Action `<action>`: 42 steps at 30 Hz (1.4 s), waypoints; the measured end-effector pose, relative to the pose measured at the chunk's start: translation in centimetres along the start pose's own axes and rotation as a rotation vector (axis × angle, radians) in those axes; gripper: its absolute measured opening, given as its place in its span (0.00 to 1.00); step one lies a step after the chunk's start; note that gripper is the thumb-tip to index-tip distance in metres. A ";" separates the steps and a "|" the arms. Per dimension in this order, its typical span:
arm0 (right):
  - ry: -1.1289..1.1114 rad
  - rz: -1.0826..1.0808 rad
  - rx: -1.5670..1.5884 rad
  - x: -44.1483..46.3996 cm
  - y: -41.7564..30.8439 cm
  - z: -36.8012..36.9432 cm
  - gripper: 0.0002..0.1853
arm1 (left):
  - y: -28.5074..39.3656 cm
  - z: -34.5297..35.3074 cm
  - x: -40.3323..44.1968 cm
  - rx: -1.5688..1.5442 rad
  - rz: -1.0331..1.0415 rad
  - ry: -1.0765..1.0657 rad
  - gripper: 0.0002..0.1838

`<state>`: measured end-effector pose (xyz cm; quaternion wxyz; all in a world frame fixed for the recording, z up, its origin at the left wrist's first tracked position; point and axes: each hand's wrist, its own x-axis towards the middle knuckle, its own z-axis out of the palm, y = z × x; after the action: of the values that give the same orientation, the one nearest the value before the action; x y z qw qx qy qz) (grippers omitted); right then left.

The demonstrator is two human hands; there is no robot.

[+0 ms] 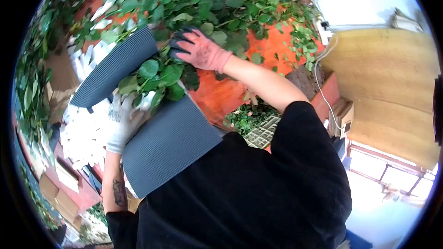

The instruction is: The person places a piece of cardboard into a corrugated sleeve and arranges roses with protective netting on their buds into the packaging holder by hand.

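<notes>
My left hand [121,122], in a white glove, is closed around the lower part of a small leafy bunch [159,76]; its fingertips are partly hidden by leaves. A dark grey corrugated sheet lies around the bunch, with one part [170,140] flat against my front and another part [115,70] curving up beyond the left hand. My right hand [199,50], in a red glove with black fingertips, is just beyond the bunch, near the end of the curved part. Its fingers are bent and spread apart, and no held thing shows in them.
Many leafy stems [207,0] cover the orange tabletop [267,46]. White sleeve-like pieces [83,133] pile up at the left, beside cardboard [60,71]. A grid crate [263,130] with cuttings stands below my right arm. A white cable [318,78] hangs by a wooden panel [387,87].
</notes>
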<state>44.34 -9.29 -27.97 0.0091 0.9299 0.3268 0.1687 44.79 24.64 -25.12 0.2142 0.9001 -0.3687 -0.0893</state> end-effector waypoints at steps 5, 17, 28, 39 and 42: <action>-0.311 -0.016 0.058 -0.9 -1.3 -5.5 0.24 | -1.6 -0.6 0.4 -0.069 0.015 0.062 0.15; -0.753 -0.061 0.472 10.4 -9.6 -3.6 0.11 | -4.2 1.2 1.0 -0.156 0.044 0.114 0.19; -0.737 -0.211 0.531 12.9 -12.4 -2.6 0.13 | -4.3 1.6 1.0 -0.107 -0.059 0.052 0.21; -0.738 -0.272 0.523 10.9 -12.1 -0.6 0.12 | -2.9 -1.7 -5.2 -0.426 -0.392 -0.150 0.13; -0.635 -0.200 0.642 10.6 -12.1 -0.2 0.13 | -3.4 0.0 -5.9 -0.350 -0.327 -0.045 0.15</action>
<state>44.67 6.69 -26.08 -0.1635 0.8550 0.4318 -0.2362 42.73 31.01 -26.63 0.3414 0.8947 -0.2015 -0.2057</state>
